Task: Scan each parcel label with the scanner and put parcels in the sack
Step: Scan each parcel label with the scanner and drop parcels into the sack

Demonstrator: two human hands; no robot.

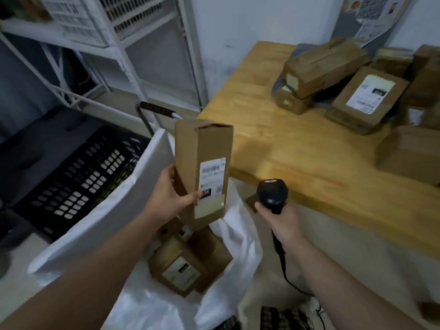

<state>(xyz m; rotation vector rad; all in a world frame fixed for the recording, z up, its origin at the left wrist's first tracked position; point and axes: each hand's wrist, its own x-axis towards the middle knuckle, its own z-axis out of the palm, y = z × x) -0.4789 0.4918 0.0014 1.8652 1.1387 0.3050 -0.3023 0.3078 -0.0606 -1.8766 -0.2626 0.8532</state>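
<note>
My left hand (170, 196) grips a tall brown cardboard parcel (198, 148) upright above the open white sack (238, 246); its white label (212, 179) faces me. My right hand (281, 222) holds the black corded scanner (272, 192) just right of the parcel, head pointing up and away. Inside the sack lie two or three brown parcels (181, 267) with labels. More brown parcels (366, 98) are piled on the wooden table (297, 148) at the far right.
A black perforated crate (78, 177) sits left of the sack. White metal shelving (114, 44) stands behind it against the wall. A trolley handle (157, 109) rises beyond the sack. The scanner cable (288, 277) hangs down towards the floor.
</note>
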